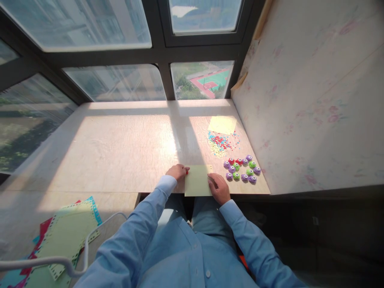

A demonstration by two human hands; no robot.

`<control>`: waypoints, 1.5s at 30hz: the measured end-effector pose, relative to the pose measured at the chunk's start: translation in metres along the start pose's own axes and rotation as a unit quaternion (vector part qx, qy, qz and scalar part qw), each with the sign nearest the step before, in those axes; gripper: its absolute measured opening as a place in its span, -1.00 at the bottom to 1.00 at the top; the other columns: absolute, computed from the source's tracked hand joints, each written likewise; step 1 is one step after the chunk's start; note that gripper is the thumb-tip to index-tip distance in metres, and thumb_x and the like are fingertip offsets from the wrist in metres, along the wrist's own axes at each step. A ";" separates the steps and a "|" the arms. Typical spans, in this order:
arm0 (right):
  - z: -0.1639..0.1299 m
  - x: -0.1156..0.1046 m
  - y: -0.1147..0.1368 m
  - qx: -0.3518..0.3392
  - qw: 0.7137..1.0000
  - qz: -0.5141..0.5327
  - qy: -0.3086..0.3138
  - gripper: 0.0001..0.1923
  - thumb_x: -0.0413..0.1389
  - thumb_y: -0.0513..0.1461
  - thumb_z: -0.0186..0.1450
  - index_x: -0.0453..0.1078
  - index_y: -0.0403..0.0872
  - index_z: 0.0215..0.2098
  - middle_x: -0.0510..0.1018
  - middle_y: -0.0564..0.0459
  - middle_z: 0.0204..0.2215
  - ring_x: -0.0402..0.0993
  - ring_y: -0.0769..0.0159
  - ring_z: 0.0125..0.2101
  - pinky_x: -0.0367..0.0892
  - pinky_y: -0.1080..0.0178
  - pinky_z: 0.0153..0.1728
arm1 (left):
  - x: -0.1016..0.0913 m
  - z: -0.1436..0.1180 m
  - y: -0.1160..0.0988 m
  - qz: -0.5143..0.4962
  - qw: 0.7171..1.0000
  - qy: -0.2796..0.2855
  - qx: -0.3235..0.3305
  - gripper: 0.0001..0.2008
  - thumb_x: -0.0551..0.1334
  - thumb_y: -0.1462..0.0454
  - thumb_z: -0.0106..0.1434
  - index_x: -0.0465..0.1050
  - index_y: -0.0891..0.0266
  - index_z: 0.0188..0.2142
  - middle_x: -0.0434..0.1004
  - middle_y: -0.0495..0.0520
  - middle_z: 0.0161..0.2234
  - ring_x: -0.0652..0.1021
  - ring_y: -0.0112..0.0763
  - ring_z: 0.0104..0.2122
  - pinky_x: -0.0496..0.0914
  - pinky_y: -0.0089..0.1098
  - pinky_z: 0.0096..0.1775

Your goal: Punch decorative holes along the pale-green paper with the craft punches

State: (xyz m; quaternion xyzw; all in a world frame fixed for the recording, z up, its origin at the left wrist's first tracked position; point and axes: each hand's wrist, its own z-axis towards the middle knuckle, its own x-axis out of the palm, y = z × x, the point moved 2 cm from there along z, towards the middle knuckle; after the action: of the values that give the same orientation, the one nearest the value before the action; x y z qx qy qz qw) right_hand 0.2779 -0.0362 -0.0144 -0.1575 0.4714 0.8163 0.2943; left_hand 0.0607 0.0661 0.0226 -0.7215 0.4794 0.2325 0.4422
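Observation:
A pale yellow-green paper sheet [197, 181] lies at the near edge of the wooden table [126, 148], overhanging it slightly. My left hand [178, 171] is at the sheet's upper left corner, closed around a small red object, probably a paper punch, mostly hidden by the fingers. My right hand [219, 187] rests on the sheet's right edge and presses it down. Right of the sheet sits a cluster of small purple, green and red punches [242, 168]. Behind them lies a scatter of tiny coloured paper bits [222, 143].
Another yellow sheet [222, 125] lies farther back on the right. A floral-patterned panel [312, 92] walls the table's right side. Windows stand behind. Punched coloured sheets [64, 236] and a white cable [90, 240] lie on the floor at lower left.

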 end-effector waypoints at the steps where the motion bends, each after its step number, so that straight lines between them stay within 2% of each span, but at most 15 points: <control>1: 0.000 0.000 0.000 -0.004 1.000 -0.005 0.001 -0.73 -0.01 -0.22 0.34 0.45 -0.09 -0.07 0.56 -0.07 -0.15 0.47 0.22 -0.09 0.42 0.10 0.00 | 0.000 0.001 0.001 -0.006 1.000 0.000 0.007 -0.63 0.08 0.02 0.25 0.48 0.20 -0.48 0.52 0.16 -0.44 0.48 -0.25 -0.41 0.22 -0.34 -0.38; 11: -0.001 0.004 -0.001 -0.058 0.997 -0.044 0.016 -0.74 -0.03 -0.31 0.33 0.42 -0.10 -0.08 0.54 -0.08 -0.15 0.45 0.20 -0.07 0.40 0.09 0.02 | -0.006 -0.004 0.008 -0.113 0.993 0.009 0.039 -0.55 0.13 -0.01 0.26 0.39 0.27 -0.58 0.33 0.01 -0.69 0.35 -0.43 -0.64 0.16 -0.41 -0.53; 15: -0.002 0.005 -0.002 -0.055 0.997 -0.047 0.021 -0.74 -0.04 -0.32 0.33 0.41 -0.08 -0.08 0.54 -0.07 -0.15 0.45 0.21 -0.08 0.40 0.09 0.02 | -0.007 -0.007 0.016 -0.156 0.987 -0.031 0.032 -0.58 0.19 0.01 0.22 0.30 0.25 -0.62 0.29 -0.01 -0.71 0.33 -0.46 -0.66 0.16 -0.43 -0.55; 18: -0.002 0.005 -0.001 -0.056 0.997 -0.047 0.023 -0.74 -0.04 -0.32 0.32 0.42 -0.08 -0.08 0.54 -0.07 -0.15 0.45 0.21 -0.07 0.41 0.09 0.02 | -0.007 -0.010 0.023 -0.183 0.980 -0.075 0.029 -0.61 0.20 0.02 0.21 0.25 0.24 -0.58 0.35 -0.01 -0.64 0.38 -0.47 -0.61 0.23 -0.44 -0.51; 20: -0.002 0.005 -0.001 -0.056 0.997 -0.048 0.023 -0.74 -0.04 -0.32 0.32 0.42 -0.08 -0.08 0.54 -0.07 -0.14 0.45 0.21 -0.07 0.41 0.09 0.02 | -0.006 -0.013 0.027 -0.203 0.973 -0.104 0.032 -0.63 0.16 0.00 0.23 0.30 0.24 -0.51 0.41 0.01 -0.58 0.42 -0.46 -0.58 0.29 -0.43 -0.47; 22: -0.002 0.005 -0.001 -0.054 0.997 -0.051 0.024 -0.74 -0.04 -0.33 0.33 0.42 -0.08 -0.09 0.54 -0.07 -0.14 0.45 0.21 -0.07 0.40 0.09 0.03 | -0.004 -0.015 0.029 -0.212 0.965 -0.139 0.067 -0.64 0.20 -0.03 0.19 0.39 0.26 -0.37 0.46 0.06 -0.45 0.47 -0.42 -0.50 0.37 -0.40 -0.41; 24: -0.002 0.005 -0.001 -0.051 0.997 -0.053 0.026 -0.74 -0.04 -0.32 0.33 0.42 -0.08 -0.09 0.54 -0.06 -0.14 0.45 0.21 -0.07 0.40 0.09 0.04 | -0.001 -0.016 0.030 -0.193 0.958 -0.163 0.136 -0.58 0.32 0.00 0.07 0.46 0.27 -0.21 0.48 0.13 -0.26 0.51 -0.37 -0.39 0.42 -0.36 -0.32; 27: -0.002 0.006 -0.001 -0.047 0.997 -0.056 0.027 -0.74 -0.04 -0.32 0.33 0.42 -0.08 -0.09 0.54 -0.06 -0.14 0.45 0.22 -0.06 0.40 0.09 0.04 | 0.007 -0.015 0.030 -0.104 0.955 -0.152 0.231 -0.61 0.32 0.20 0.07 0.48 0.25 -0.09 0.45 0.17 -0.13 0.52 -0.29 -0.24 0.43 -0.30 -0.16; 30: -0.002 0.006 0.000 -0.046 0.997 -0.058 0.028 -0.74 -0.04 -0.32 0.33 0.42 -0.08 -0.09 0.54 -0.06 -0.14 0.45 0.22 -0.06 0.39 0.10 0.04 | 0.014 -0.012 0.031 -0.034 0.951 -0.150 0.269 -0.66 0.17 0.36 0.17 0.49 0.24 -0.06 0.47 0.16 -0.17 0.49 -0.24 -0.16 0.40 -0.25 -0.06; 34: -0.002 0.006 0.000 -0.046 0.997 -0.061 0.030 -0.75 -0.03 -0.32 0.33 0.41 -0.07 -0.08 0.54 -0.05 -0.13 0.44 0.22 -0.06 0.39 0.11 0.04 | 0.015 -0.011 0.027 0.011 0.934 -0.165 0.317 -0.62 0.10 0.41 0.21 0.48 0.23 -0.01 0.45 0.18 -0.13 0.46 -0.23 -0.12 0.39 -0.24 -0.04; 37: -0.002 0.006 0.000 -0.047 0.996 -0.064 0.029 -0.74 -0.03 -0.33 0.33 0.41 -0.07 -0.08 0.54 -0.05 -0.14 0.44 0.23 -0.06 0.40 0.11 0.03 | 0.013 -0.012 0.025 0.022 0.928 -0.168 0.332 -0.61 0.09 0.40 0.23 0.47 0.21 0.02 0.43 0.18 -0.11 0.46 -0.25 -0.14 0.40 -0.25 -0.05; 45: -0.001 0.006 0.002 -0.057 0.996 -0.072 0.022 -0.75 -0.02 -0.34 0.33 0.40 -0.07 -0.08 0.54 -0.05 -0.15 0.45 0.23 -0.08 0.41 0.12 0.02 | 0.009 -0.008 0.034 -0.036 0.938 -0.168 0.301 -0.58 0.06 0.44 0.22 0.42 0.19 0.04 0.32 0.16 -0.02 0.48 -0.35 -0.18 0.43 -0.32 -0.09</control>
State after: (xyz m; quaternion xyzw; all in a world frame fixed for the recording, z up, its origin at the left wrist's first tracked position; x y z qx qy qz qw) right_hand 0.2719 -0.0358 -0.0172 -0.2255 0.4181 0.8150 0.3319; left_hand 0.0328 0.0493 0.0057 -0.5223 0.4194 0.1791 0.7205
